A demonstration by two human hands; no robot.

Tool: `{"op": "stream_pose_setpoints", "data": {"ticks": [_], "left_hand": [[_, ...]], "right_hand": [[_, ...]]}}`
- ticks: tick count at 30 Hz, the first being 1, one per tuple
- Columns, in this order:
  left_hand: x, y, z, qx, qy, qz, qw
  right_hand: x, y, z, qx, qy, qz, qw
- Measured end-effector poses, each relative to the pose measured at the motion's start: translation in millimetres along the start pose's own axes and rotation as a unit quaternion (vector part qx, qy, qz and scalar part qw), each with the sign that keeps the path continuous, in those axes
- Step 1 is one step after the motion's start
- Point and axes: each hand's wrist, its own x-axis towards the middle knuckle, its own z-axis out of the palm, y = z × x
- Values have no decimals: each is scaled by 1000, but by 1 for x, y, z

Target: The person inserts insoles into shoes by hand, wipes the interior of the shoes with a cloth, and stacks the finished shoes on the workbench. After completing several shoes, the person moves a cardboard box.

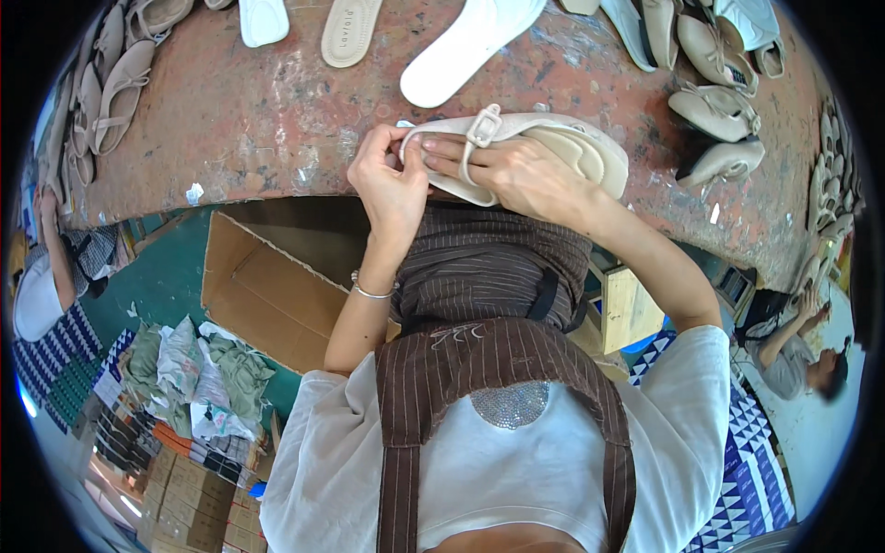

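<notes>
Fingers (406, 152) of both hands pinch sandal (553, 152) strap (433, 134); buckle (483, 126) free

Worktable (249, 120): reddish-brown top, rough, matt, scuffed and blotched with pale dried residue.

Sandal (553, 152) under both hands: beige, matt, soft-looking padded footbed; thin pale strap (466, 170) smooth, leather-like; buckle (483, 126) whitish, slight sheen, metal or plastic cannot be told.

White insole (466, 46): smooth, matt, foam-like. Tan insole (350, 32): matt, finely textured.

Finished shoes (714, 111) at the right: beige, matt, suede-like uppers.

Cardboard box (267, 295): brown, plain, dull, creased paperboard.

Bracelet (369, 292) on the left wrist: thin, shiny, metallic.

Apron (498, 355): brown pinstriped woven cloth, matt. Shirt (498, 461): white cloth, with 1 glittery sequin-like patch (510, 404).

Bundles (198, 369) on the floor: crumpled greenish and white cloth.
</notes>
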Motion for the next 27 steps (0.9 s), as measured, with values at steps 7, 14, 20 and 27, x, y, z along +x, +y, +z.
{"op": "stream_pose_setpoints", "data": {"ticks": [7, 14, 20, 27], "left_hand": [[5, 8, -4, 49, -37, 18, 998], [-30, 37, 2, 233, -121, 121, 957], [-74, 79, 18, 283, -188, 204, 918], [-94, 52, 49, 329, -287, 299, 848]], "right_hand": [[-29, -24, -4, -184, 120, 126, 967], [-38, 9, -31, -273, 411, 290, 820], [-40, -5, -75, 100, 370, 346, 857], [-60, -61, 7, -81, 290, 313, 901]]}}
